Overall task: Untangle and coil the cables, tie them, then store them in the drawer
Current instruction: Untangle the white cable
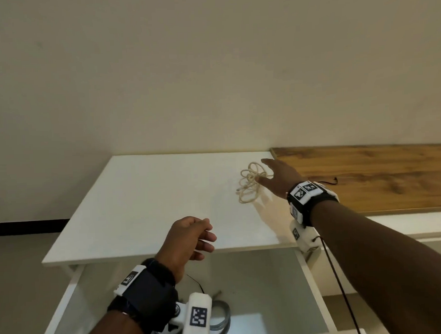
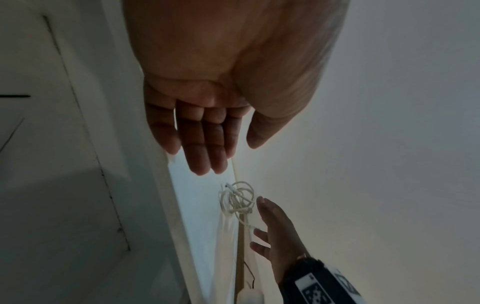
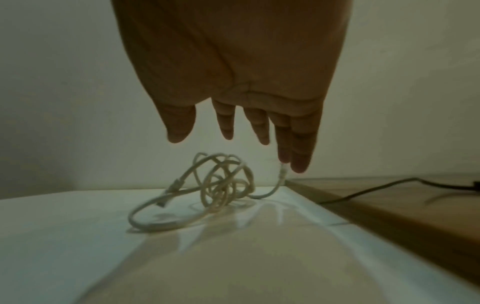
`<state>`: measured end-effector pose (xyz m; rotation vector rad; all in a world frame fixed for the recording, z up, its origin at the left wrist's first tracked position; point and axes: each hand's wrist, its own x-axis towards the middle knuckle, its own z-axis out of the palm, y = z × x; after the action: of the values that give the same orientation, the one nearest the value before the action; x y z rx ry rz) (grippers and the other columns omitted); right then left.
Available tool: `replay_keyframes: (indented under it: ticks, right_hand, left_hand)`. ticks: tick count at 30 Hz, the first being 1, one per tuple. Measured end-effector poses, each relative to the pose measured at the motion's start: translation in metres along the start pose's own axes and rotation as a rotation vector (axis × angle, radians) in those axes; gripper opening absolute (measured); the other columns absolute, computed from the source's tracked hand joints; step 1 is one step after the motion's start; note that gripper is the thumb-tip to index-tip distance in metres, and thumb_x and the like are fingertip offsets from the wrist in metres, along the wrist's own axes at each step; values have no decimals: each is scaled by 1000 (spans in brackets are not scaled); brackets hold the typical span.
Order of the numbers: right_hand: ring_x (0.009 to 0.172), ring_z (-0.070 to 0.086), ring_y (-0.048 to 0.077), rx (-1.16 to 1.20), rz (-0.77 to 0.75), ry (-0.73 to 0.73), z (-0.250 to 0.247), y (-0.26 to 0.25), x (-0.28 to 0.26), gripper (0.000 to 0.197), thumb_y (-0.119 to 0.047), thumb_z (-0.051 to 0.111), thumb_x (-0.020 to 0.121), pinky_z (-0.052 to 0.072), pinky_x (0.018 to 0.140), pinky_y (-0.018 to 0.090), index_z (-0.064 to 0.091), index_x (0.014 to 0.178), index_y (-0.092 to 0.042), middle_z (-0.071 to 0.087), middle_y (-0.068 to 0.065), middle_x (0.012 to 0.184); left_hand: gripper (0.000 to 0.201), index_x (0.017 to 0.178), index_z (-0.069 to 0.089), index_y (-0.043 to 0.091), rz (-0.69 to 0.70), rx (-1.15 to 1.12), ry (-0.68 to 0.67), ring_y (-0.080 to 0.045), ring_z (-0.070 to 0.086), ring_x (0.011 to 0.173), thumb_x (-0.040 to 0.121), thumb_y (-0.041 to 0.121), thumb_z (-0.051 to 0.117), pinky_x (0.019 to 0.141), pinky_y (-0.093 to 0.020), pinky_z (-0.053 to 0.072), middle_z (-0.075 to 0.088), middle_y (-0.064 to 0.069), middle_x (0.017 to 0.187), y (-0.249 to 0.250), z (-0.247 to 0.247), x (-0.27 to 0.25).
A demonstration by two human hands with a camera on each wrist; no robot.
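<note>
A tangled white cable [image 1: 250, 182] lies on the white cabinet top [image 1: 145, 203], near its far right corner. My right hand [image 1: 264, 171] reaches over it with fingers spread and grips nothing. In the right wrist view the right hand [image 3: 233, 148] hovers just above the white cable [image 3: 223, 185], and one upturned plug end [image 3: 283, 171] stands right at a fingertip. My left hand [image 1: 205, 239] hangs relaxed and empty over the front edge, above the open drawer [image 1: 310, 284]. A coiled grey cable [image 1: 222, 315] lies in the drawer, partly hidden by my left wrist camera.
A wooden counter [image 1: 379, 180] adjoins the cabinet on the right, slightly higher, with a thin black cord [image 1: 328, 182] lying on it. A plain wall stands directly behind both. The drawer's white walls flank my left arm.
</note>
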<state>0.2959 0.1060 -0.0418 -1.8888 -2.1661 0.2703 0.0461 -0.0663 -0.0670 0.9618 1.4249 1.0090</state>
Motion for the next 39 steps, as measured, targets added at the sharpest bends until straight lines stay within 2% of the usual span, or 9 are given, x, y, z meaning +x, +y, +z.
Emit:
replay_keyframes:
  ticks: [3,8,11,13,18,23,28,34,39]
  right_hand:
    - [124,51,36,-10,144,-39,15,-31,12,80,-66,61,79,41,102,44,39,142,-23,51,16,135]
    - [92,63,38,141,297,83,36,-50,16,55,-27,65,80,46,70,36,33,124,-14,62,19,110]
    - [99,62,37,212,316,109,30,-57,5,45,-10,54,87,42,73,32,41,129,-8,62,20,114]
    - [97,63,34,260,309,107,23,-64,-11,22,-12,53,90,42,72,29,56,111,-12,67,16,110]
    - [49,64,14,661,321,125,-4,-88,-82,12,-5,54,87,48,46,18,65,89,-12,69,3,70]
    - [66,70,30,1192,371,48,-19,-95,-159,14,6,59,81,61,65,41,66,92,1,73,23,81]
    - [77,65,31,1341,334,-204,-10,-95,-200,12,2,61,85,55,77,42,65,97,5,68,27,90]
    - [73,69,30,1335,180,-329,-15,-114,-209,18,-16,59,96,59,71,40,69,97,-1,74,20,89]
    - [69,70,26,1149,79,-34,-7,-117,-195,15,-12,53,98,60,62,42,67,95,-19,72,12,93]
  left_hand:
    - [23,96,64,5,-12,-12,18,-22,65,65,99,26,56,58,-30,45,73,-7,78,-1,-9,4]
    - [24,96,64,5,-19,-24,50,-21,64,64,99,27,55,58,-31,45,72,-7,77,-3,-17,10]
    - [25,100,61,4,-19,-9,57,-21,63,62,99,28,55,56,-29,44,72,-9,80,-1,-14,9]
    - [25,103,56,4,0,-2,75,-20,62,62,99,29,54,56,-29,44,73,-11,84,2,-12,6]
    - [33,113,49,14,27,6,145,-20,63,68,93,37,63,62,-32,46,71,-11,95,10,-10,-5]
    - [58,118,52,26,108,103,-77,-18,70,91,72,58,68,69,-31,51,70,-4,104,19,4,-38]
    - [34,106,66,17,228,31,-145,-21,72,96,81,37,75,75,-35,54,75,-4,102,14,14,-64]
    - [19,101,65,-5,322,-240,52,-27,72,74,89,8,69,63,-34,58,75,-19,91,20,13,-73]
    - [20,92,62,-4,328,-287,341,-25,69,64,89,13,71,60,-35,59,72,-15,75,18,-1,-57]
